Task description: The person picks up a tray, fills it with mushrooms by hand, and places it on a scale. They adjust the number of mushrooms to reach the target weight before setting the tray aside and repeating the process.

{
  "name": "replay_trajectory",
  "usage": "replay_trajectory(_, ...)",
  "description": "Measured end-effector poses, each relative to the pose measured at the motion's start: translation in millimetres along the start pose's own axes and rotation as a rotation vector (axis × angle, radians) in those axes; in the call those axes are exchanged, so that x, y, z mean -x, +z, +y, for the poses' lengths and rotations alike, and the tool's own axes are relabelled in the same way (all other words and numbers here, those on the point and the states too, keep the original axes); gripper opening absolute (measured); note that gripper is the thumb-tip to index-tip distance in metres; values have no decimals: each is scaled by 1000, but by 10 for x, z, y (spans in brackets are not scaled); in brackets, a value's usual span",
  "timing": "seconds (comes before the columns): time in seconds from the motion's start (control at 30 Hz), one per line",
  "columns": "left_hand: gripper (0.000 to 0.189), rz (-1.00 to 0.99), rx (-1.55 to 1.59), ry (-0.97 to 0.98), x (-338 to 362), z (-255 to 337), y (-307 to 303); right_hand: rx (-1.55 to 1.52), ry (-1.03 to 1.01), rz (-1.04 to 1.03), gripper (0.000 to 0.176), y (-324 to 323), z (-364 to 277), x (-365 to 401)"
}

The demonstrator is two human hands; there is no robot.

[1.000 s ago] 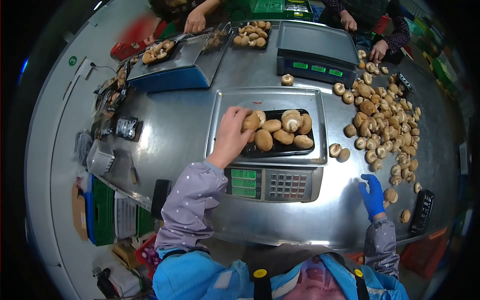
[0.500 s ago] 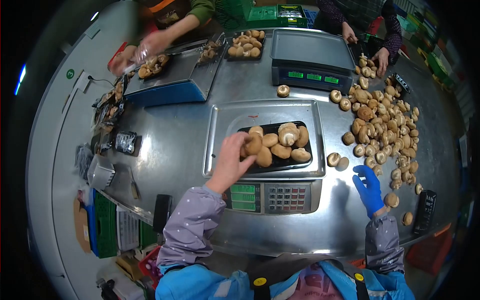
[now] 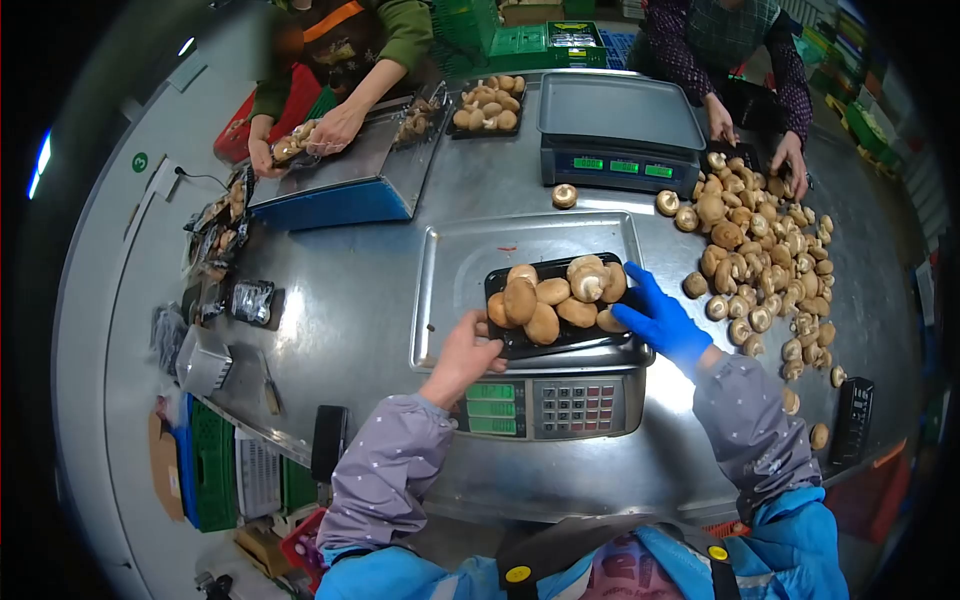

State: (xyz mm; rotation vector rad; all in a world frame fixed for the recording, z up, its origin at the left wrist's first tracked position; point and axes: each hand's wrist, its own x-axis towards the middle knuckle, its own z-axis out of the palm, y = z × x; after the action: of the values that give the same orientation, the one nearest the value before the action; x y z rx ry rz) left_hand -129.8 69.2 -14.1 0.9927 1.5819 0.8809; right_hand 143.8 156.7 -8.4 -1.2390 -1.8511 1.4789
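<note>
A black plastic tray heaped with brown mushrooms is on the steel pan of the near scale. My bare left hand holds the tray's left end, its thumb and fingers at the front corner. At the opposite end, my right hand in a blue glove grips the right side, fingers along the edge and thumb by the mushrooms. Green digits show on the near scale's display, too small to read surely.
A loose mushroom pile covers the right side. Behind stands a second scale, beside a filled tray. One co-worker's hands hold a mushroom pack at a wrapping stand; another's hand is at the pile. A knife lies left.
My left hand has let go of a mushroom on the tray and moved to its left end. My right hand has come left from beside the pile onto the tray's right end.
</note>
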Motion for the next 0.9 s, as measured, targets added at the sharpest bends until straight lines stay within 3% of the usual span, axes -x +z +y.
replay_trajectory(0.1,41,48,117,7,-45,68,50,65,-38,104,69,114,-62,-113)
replay_trajectory(0.13,45,65,344,-36,-62,111,33,69,-41,103,69,116,-121,-128)
replay_trajectory(0.17,49,82,572,-81,-88,136,16,-84,-2,88,68,107,-265,-114)
replay_trajectory(0.3,53,84,740,-90,-273,156,-359,-399,-28,3,64,155,-522,-196)
replay_trajectory(0.5,53,292,820,102,-774,316,-1216,-311,-87,-3,44,95,-534,-186)
replay_trajectory(0.63,51,409,866,246,-1289,307,-1938,-446,62,33,37,-42,-335,21)
replay_trajectory(0.73,45,623,888,300,-1431,458,-2043,-299,165,179,33,-227,-173,257)
replay_trajectory(0.9,37,537,996,364,-1937,148,-2467,-254,283,359,26,-593,277,769)
